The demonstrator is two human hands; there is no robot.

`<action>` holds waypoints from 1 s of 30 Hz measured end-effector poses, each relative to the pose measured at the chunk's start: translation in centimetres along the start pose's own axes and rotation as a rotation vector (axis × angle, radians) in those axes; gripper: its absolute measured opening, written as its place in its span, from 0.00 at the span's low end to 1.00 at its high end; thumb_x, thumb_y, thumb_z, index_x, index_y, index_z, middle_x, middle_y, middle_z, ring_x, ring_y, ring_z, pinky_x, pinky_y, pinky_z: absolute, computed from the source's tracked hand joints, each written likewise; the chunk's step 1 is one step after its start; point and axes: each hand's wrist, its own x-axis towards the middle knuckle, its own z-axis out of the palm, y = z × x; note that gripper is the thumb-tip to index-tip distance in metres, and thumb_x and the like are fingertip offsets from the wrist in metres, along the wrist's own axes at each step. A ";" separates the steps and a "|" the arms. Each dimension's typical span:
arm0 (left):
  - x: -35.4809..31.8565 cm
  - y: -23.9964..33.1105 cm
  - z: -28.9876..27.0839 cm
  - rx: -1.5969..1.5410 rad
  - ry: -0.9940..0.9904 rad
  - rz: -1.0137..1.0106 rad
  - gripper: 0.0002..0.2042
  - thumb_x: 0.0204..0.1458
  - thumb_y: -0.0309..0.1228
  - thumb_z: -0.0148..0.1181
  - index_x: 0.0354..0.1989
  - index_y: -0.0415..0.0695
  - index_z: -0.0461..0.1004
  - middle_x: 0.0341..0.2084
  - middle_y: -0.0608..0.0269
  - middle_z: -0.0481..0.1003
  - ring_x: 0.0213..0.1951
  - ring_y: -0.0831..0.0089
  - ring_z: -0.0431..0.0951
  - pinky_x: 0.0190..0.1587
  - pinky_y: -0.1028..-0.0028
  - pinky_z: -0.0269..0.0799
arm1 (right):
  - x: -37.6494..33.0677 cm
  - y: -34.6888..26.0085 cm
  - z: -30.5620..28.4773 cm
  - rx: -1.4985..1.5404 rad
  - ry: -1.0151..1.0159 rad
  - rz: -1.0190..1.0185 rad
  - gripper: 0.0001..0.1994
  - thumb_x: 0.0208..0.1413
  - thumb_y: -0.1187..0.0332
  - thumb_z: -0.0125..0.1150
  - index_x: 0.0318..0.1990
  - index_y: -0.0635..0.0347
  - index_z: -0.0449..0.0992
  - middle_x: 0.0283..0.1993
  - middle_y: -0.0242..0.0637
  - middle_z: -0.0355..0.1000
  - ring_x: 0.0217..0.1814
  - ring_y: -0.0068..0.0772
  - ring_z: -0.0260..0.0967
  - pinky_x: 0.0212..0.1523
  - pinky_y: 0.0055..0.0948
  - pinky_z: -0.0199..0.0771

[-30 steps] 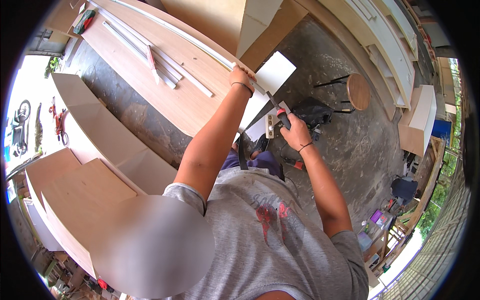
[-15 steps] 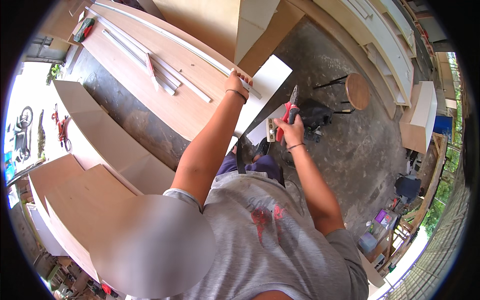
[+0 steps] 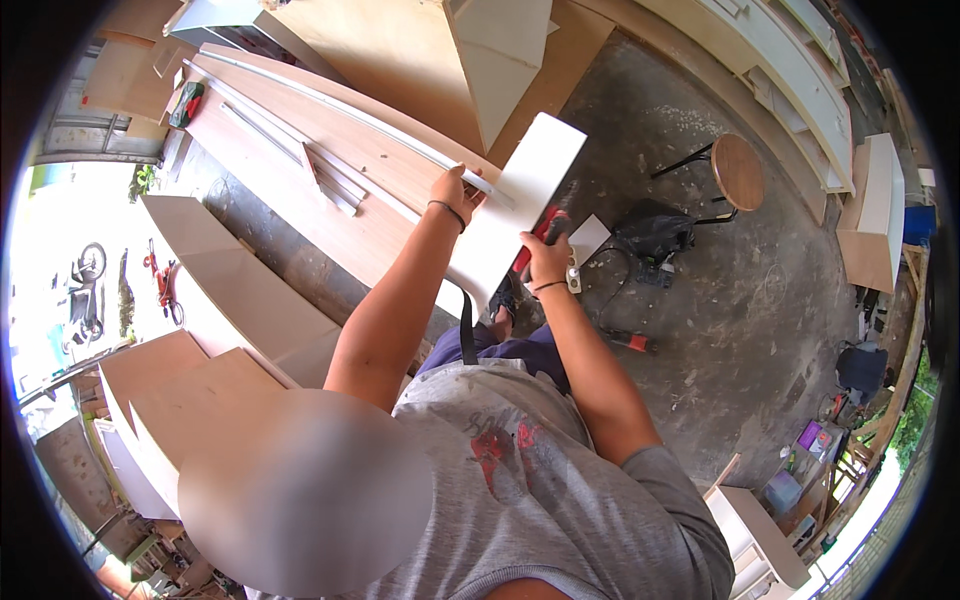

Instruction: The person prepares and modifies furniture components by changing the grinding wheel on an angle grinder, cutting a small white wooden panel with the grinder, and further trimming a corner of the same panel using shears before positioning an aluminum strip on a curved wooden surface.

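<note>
A long, narrow white strip point(image 3: 340, 107) runs along the far edge of the wood-toned panel point(image 3: 300, 135). Its near end is gripped by my left hand point(image 3: 456, 190), fingers wrapped round it above a white board point(image 3: 537, 165). The tip past my fingers is blurred. In my closed right hand point(image 3: 546, 260) are red-handled pliers point(image 3: 550, 222), held upright beside the white board's right edge. Their jaws are smeared by motion, and I cannot tell whether they are apart. Several loose strips point(image 3: 325, 185) lie on the panel.
A green and red tool point(image 3: 186, 104) rests at the panel's far left end. To the right stand a round wooden stool point(image 3: 738, 172) and a black bag point(image 3: 655, 232) on the concrete floor. A red and black tool point(image 3: 630, 341) lies nearer. Cabinet carcasses point(image 3: 225, 285) line the left.
My right hand has brought the pliers left, close to the white board. My left hand has shifted slightly left and nearer, still gripping the strip. The whole view has turned a little.
</note>
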 end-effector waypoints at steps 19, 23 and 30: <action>-2.7 -4.8 -2.2 1.443 0.168 1.095 0.26 0.45 0.39 0.61 0.55 0.48 0.67 0.59 0.47 0.58 0.62 0.55 0.55 0.62 0.57 0.51 | -3.5 0.6 -26.9 0.236 0.744 0.130 0.24 0.45 0.74 0.62 0.51 0.67 0.63 0.28 0.46 0.72 0.12 0.38 0.66 0.07 0.31 0.59; -1.6 -5.7 -3.0 1.702 -0.047 1.052 0.23 0.53 0.42 0.51 0.58 0.50 0.66 0.65 0.60 0.52 0.67 0.55 0.45 0.66 0.53 0.40 | -6.4 1.8 -27.2 0.208 0.747 0.247 0.23 0.45 0.74 0.61 0.50 0.70 0.63 0.26 0.45 0.72 0.11 0.39 0.65 0.07 0.30 0.59; -1.4 -6.6 -3.0 1.747 0.017 1.182 0.23 0.53 0.42 0.51 0.58 0.50 0.65 0.65 0.58 0.53 0.67 0.57 0.46 0.66 0.53 0.40 | -7.3 4.9 -27.2 0.273 0.774 0.497 0.14 0.44 0.70 0.64 0.39 0.64 0.71 0.25 0.39 0.71 0.16 0.33 0.67 0.13 0.29 0.62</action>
